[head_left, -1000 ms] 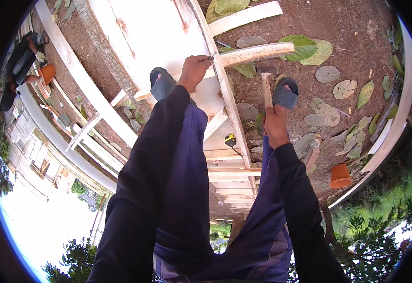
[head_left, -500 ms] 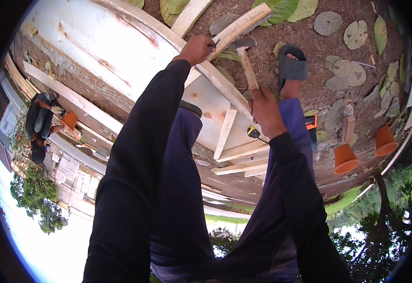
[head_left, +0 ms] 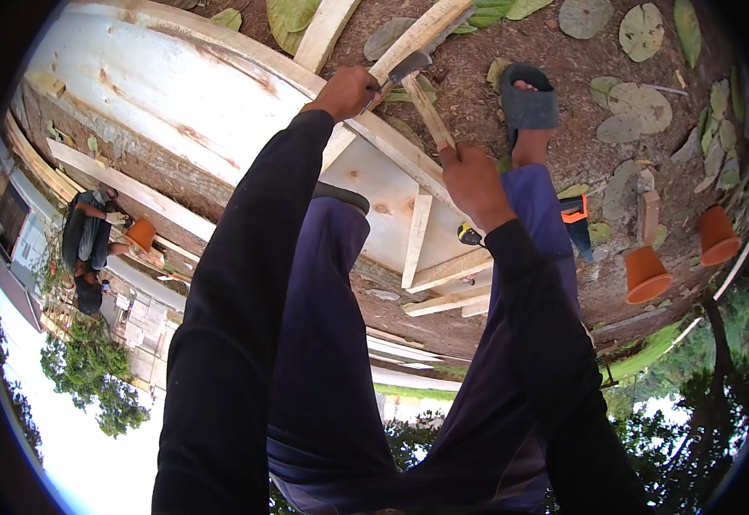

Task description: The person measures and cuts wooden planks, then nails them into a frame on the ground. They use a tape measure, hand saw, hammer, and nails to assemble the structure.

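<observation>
My right hand point(head_left: 471, 178) grips the wooden handle of a hammer point(head_left: 426, 99); its metal head rests against a pale wooden slat point(head_left: 422, 33) near the top of the view. My left hand point(head_left: 346, 90) is closed on that slat just left of the hammer head, where it meets a long board point(head_left: 392, 148) edging a white wooden panel point(head_left: 160, 90). Both sleeves are dark. My right foot in a dark sandal point(head_left: 529, 103) stands on the bare earth beside the board.
Several loose slats point(head_left: 443, 275) lie on the ground below the panel. Two orange pots point(head_left: 646, 275) and a wooden block point(head_left: 648, 216) sit at the right, an orange-and-black tool point(head_left: 575, 215) by my leg. Another person point(head_left: 87, 249) crouches far left. Dry leaves point(head_left: 640, 107) scatter the soil.
The view has swung, so the panel now fills the upper left. My right hand has brought the hammer down and leftward; its head now meets the slat by my left hand.
</observation>
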The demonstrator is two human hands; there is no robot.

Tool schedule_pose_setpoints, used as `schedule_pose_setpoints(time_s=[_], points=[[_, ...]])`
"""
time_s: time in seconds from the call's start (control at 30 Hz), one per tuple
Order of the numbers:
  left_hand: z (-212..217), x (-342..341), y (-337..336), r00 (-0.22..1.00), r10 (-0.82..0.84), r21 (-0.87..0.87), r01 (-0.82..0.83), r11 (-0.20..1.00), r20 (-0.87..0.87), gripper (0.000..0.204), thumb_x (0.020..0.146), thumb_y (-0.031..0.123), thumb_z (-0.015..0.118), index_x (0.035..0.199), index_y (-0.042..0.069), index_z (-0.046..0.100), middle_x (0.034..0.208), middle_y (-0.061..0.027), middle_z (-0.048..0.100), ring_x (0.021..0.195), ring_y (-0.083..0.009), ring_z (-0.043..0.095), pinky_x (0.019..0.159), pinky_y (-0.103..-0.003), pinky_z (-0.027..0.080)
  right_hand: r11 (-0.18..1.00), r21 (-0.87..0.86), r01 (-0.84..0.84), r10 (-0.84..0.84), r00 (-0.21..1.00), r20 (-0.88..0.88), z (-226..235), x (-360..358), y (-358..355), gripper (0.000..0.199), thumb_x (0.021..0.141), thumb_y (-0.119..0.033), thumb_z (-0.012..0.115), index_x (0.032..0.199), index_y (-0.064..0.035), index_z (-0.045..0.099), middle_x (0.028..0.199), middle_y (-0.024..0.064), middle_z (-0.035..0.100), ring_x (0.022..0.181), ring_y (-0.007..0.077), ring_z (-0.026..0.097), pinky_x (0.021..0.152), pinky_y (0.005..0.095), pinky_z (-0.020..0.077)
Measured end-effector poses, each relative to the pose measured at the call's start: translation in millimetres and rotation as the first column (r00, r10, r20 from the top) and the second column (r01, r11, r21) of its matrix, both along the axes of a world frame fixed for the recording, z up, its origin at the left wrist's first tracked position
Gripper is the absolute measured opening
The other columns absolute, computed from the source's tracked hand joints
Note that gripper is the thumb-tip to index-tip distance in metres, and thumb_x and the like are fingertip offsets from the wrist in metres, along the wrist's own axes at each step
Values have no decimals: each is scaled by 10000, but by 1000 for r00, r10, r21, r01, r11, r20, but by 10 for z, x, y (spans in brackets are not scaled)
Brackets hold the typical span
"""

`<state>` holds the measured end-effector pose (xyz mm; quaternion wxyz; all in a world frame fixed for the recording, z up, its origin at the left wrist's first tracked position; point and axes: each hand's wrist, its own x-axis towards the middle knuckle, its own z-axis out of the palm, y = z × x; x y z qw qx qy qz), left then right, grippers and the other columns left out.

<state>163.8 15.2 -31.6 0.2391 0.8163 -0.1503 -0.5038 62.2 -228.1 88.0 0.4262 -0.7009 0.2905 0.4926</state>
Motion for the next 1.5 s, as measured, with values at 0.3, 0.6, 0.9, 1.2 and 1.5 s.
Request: schedule_pose_setpoints(time_s=[0.3,0.6,0.9,1.2,1.5], points=[[-23,-36,48,999,-21,-48,23,999,42,194,857,171,684,934,10,758,854,-225,708,850,-406,683,774,-471,511,818,15,575,-575,818,-28,173,365,-49,435,1025,-356,510,1029,68,607,996,321,676,907,513,658,828,529,505],[-50,-37,74,997,-31,-29,33,999,66,185,871,176,717,953,20,773,861,-236,707,843,-418,685,788,-488,515,994,57,-90,86,994,68,-207,-486,50,512,1025,-391,490,978,95,643,892,340,666,901,511,654,857,532,492],[-43,-45,3,999,-36,-31,37,999,32,202,879,171,694,984,13,762,863,-213,715,850,-385,691,785,-460,511,946,30,323,-315,938,-145,-17,-32,55,556,1029,-462,490,912,67,616,647,175,596,540,284,626,515,418,490],[-54,-95,62,998,-32,-23,33,999,56,193,886,178,697,986,31,770,891,-217,718,861,-388,692,796,-455,517,874,-108,473,-465,880,93,15,318,-156,544,1045,-397,470,938,119,602,757,267,629,707,364,678,658,454,531],[-20,-101,29,1000,-27,-17,27,999,9,202,894,178,696,1010,29,767,887,-225,714,856,-393,693,790,-468,514,957,-15,289,-289,956,-51,-22,100,-116,502,1058,-353,444,953,97,640,883,297,674,863,396,700,708,470,535]])
